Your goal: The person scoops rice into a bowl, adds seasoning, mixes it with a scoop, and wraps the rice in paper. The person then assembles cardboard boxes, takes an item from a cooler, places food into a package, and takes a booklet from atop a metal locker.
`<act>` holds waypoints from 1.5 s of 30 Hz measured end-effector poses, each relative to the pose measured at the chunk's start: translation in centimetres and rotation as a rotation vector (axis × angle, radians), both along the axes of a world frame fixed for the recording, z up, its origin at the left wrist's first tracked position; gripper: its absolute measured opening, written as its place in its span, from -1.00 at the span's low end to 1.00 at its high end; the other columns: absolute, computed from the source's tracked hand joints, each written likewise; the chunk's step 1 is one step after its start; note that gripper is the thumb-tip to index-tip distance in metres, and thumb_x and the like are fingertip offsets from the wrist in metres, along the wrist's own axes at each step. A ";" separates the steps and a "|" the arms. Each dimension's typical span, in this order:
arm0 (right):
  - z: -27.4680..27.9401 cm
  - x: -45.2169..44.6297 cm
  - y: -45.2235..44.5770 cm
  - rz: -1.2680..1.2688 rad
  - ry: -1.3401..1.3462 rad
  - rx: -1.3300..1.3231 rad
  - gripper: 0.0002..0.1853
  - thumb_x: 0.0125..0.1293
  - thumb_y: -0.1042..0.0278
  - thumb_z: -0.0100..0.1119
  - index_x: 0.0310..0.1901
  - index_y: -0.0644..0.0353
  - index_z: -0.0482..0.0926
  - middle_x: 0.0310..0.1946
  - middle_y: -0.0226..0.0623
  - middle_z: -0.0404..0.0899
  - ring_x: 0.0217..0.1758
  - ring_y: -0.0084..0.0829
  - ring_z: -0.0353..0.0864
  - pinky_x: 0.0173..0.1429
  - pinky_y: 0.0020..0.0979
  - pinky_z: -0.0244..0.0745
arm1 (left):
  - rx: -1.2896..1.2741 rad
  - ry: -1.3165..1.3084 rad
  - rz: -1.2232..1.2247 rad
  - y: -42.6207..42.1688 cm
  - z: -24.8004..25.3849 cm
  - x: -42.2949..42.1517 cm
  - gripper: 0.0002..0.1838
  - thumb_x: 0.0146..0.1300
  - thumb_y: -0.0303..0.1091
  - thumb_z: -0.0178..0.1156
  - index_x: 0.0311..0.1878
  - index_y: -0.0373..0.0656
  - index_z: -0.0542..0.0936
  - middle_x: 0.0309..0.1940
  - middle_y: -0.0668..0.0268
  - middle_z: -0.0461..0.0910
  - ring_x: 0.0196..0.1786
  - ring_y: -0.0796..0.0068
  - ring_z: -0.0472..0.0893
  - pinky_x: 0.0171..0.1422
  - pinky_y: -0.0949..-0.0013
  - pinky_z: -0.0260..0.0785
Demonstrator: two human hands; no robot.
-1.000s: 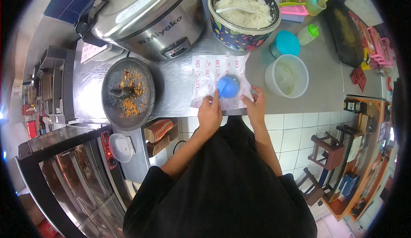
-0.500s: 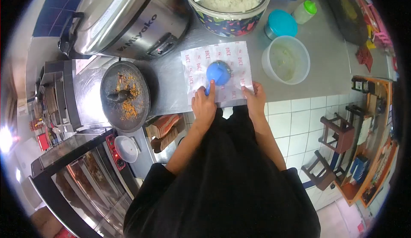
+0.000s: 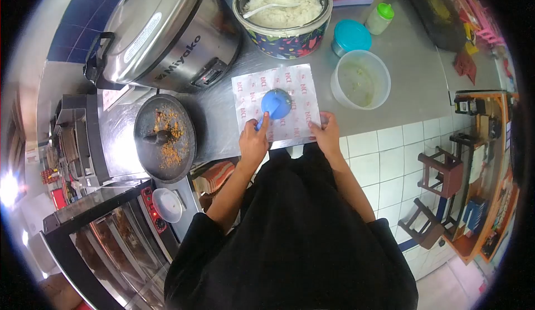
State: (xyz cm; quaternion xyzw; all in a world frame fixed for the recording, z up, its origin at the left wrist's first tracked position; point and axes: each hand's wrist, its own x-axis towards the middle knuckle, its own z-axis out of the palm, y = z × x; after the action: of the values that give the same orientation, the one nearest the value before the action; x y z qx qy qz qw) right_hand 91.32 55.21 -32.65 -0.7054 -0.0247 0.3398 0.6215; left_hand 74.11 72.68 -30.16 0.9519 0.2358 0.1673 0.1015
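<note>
A blue rice scoop (image 3: 276, 104) lies bowl-down on a white printed sheet of wrapping paper (image 3: 301, 84), its bowl covering what is beneath. My left hand (image 3: 254, 143) is closed around the scoop's short handle, with the index finger stretched along it towards the bowl. At the sheet's right edge, my right hand (image 3: 327, 134) has its thumb over the paper and its fingers along the border, gripping it. The sheet lies flat near the counter's front edge.
Behind the paper stand a patterned tub of rice (image 3: 290, 41) with a white spoon and a steel rice cooker (image 3: 184, 48). A stone mortar (image 3: 189, 126) is on the left. To the right are a translucent tub (image 3: 361, 81), a teal-lidded jar (image 3: 351, 35) and a green-capped bottle (image 3: 380, 19).
The camera view has shifted slightly, moving the counter items a little left and down in the picture. Both hands keep their holds, and the scoop stays bowl-down on the paper.
</note>
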 end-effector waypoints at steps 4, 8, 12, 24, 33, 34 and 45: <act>0.0 0.2 -0.2 0.025 0.021 -0.004 -0.35 0.27 0.52 0.39 0.30 0.31 0.22 -0.29 -0.03 0.67 -0.31 -0.32 0.74 -0.40 -0.30 0.71 | -0.065 -0.031 0.026 -0.4 1.3 -0.9 -0.27 0.05 -0.59 0.28 0.38 0.05 0.56 -0.12 0.05 0.50 -0.18 0.10 0.61 -0.17 0.16 0.53; 0.0 0.1 -0.2 0.083 0.039 0.002 -0.38 0.28 0.52 0.37 0.26 0.30 0.21 -0.29 0.01 0.67 -0.34 -0.31 0.74 -0.41 -0.31 0.70 | -0.133 -0.067 0.055 -0.3 1.7 -1.8 -0.35 0.15 -0.56 0.31 0.37 0.05 0.58 -0.16 0.05 0.47 -0.22 0.13 0.59 -0.21 0.15 0.51; -0.5 0.8 -0.1 0.141 0.037 0.007 -0.42 0.29 0.50 0.36 0.22 0.30 0.20 -0.31 0.02 0.68 -0.36 -0.32 0.74 -0.43 -0.34 0.69 | -0.091 -0.064 0.040 -0.3 3.0 -1.1 -0.40 0.24 -0.56 0.28 0.38 -0.01 0.56 -0.19 0.05 0.46 -0.22 0.14 0.55 -0.18 0.19 0.47; 0.2 2.4 -2.6 0.732 -0.584 0.113 -0.46 0.29 0.18 0.34 0.27 0.17 0.52 0.04 0.10 0.63 0.11 0.11 0.62 0.24 -0.06 0.48 | -0.206 0.123 -0.171 -8.6 17.1 18.3 -0.52 0.24 -0.38 0.29 0.27 -0.05 0.63 -0.02 0.04 0.56 -0.14 0.00 0.68 -0.05 0.07 0.57; -0.3 3.6 -3.2 0.699 -0.648 0.060 -0.60 0.11 0.47 0.26 0.04 0.04 0.72 -0.04 -0.06 0.64 0.00 -0.01 0.64 0.14 -0.16 0.56 | 0.022 -0.656 -0.084 5.6 23.2 29.7 -0.75 0.29 -0.33 0.24 -0.04 -0.23 0.70 -0.15 -0.02 0.71 -0.04 -0.10 0.67 0.12 0.05 0.50; -1.3 3.3 -3.1 0.665 -0.659 0.065 -0.60 0.10 0.47 0.27 0.02 0.02 0.73 -0.04 -0.09 0.65 -0.03 -0.04 0.66 0.11 -0.17 0.57 | 0.060 -0.558 0.014 8.0 26.7 31.6 -0.72 0.29 -0.33 0.23 0.02 -0.21 0.68 -0.09 -0.05 0.70 0.01 -0.11 0.66 0.16 0.03 0.49; -1.5 2.3 -2.7 0.550 -0.594 -0.027 -0.76 0.19 0.27 0.31 -0.10 -0.01 0.78 -0.14 -0.20 0.70 -0.10 -0.12 0.69 0.03 -0.21 0.59 | 0.249 -0.314 0.015 23.5 35.5 43.3 -0.19 0.17 0.29 0.29 0.40 0.05 0.48 0.28 -0.01 0.53 0.35 -0.08 0.48 0.47 -0.26 0.15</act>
State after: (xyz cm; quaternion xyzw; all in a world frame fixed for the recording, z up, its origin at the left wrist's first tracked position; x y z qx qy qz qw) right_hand 93.63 52.51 -34.14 -0.7479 -0.3867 0.2752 0.4640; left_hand 117.39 96.20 5.35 0.9175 0.2015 0.3424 0.0175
